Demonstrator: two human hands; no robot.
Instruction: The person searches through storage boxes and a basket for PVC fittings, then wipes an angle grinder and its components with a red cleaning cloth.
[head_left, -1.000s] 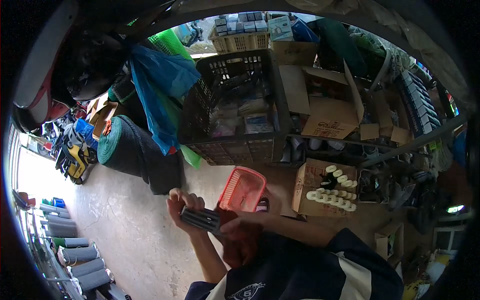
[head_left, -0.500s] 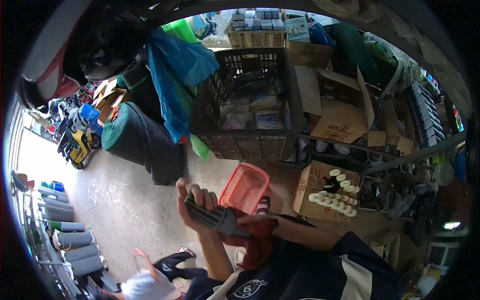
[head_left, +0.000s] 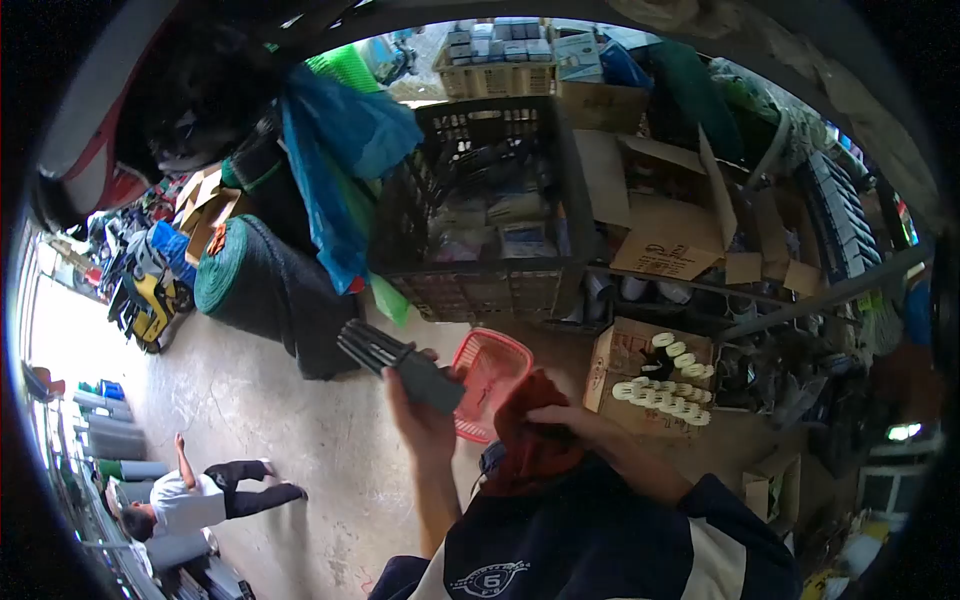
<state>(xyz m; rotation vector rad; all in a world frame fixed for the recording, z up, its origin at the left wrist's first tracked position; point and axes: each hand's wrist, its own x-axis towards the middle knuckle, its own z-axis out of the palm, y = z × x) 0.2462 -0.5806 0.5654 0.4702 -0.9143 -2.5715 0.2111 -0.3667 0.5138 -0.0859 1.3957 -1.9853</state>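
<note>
My left hand is closed around a dark grey piece with a flat, solid end and several long parallel prongs. The prongs point up and to the left. In my right hand is a bunched dark red cloth, pinched near its top and hanging in front of my shirt. The cloth and the grey piece are apart. Just beyond both hands, a red plastic basket stands on the floor, partly hidden by the grey piece and the cloth.
A big black crate with packaged goods stands ahead. To its right are open cardboard boxes and a carton carrying cream-coloured ring-shaped pieces. Rolled dark netting lies left. A person walks at lower left.
My hands have moved apart. The cloth has come off the grey piece, which now points up-left in my left hand. The person at lower left has moved further left.
</note>
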